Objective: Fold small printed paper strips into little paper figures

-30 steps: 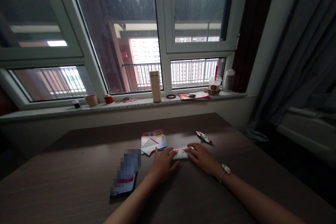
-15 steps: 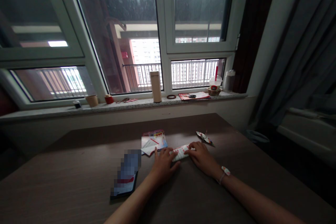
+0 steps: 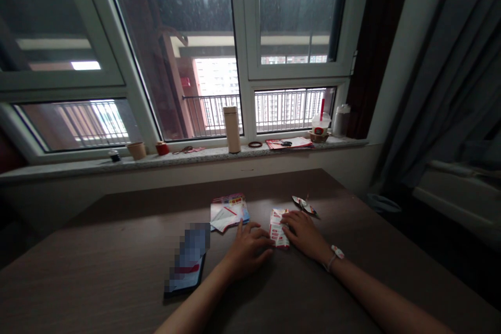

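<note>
A narrow piece of folded paper, white with red print, lies on the brown table between my hands, its long side pointing away from me. My right hand has bent fingers and thumb on the paper's right edge. To the left, my left hand rests with its fingers apart; their tips reach the paper's lower left edge, and whether they press on it I cannot tell. A small stack of printed sheets lies beyond my left hand. Past my right hand sits a pointed folded-paper piece.
A phone with a blurred screen lies left of my left forearm. Along the windowsill stand a tan bottle, a paper cup, a red spool, scissors on papers and a drink cup with a straw.
The folded paper has turned from lying crosswise to pointing away from me. My left hand has come off its top and shifted slightly right and nearer; my right hand has barely moved.
</note>
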`<state>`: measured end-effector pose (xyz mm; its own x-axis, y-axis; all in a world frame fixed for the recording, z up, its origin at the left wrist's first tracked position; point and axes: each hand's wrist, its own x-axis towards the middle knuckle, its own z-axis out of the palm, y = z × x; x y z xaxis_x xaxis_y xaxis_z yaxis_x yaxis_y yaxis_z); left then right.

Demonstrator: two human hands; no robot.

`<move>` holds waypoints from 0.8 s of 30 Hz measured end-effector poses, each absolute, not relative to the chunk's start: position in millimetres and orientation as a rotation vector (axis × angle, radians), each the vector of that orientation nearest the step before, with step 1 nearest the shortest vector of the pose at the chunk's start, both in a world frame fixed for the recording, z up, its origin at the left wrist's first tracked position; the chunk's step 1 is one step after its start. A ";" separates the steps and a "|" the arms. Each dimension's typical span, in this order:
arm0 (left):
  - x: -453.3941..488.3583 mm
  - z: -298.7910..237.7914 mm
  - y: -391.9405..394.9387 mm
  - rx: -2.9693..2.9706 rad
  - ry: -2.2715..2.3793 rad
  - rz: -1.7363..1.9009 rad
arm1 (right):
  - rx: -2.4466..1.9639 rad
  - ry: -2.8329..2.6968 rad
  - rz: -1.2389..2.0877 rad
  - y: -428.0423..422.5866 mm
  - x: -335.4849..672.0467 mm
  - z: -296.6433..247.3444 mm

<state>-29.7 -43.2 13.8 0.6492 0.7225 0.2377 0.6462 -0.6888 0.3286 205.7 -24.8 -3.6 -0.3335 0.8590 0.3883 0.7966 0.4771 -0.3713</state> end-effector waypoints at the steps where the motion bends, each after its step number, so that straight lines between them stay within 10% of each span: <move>1: -30.0 14.1 -43.1 2.648 1.097 0.523 | -1.350 -2.202 0.199 -23.5 206.5 -5.1; 24: -31.8 -8.5 -30.1 2.629 1.361 0.651 | -1.249 -2.371 0.549 -26.8 210.8 3.0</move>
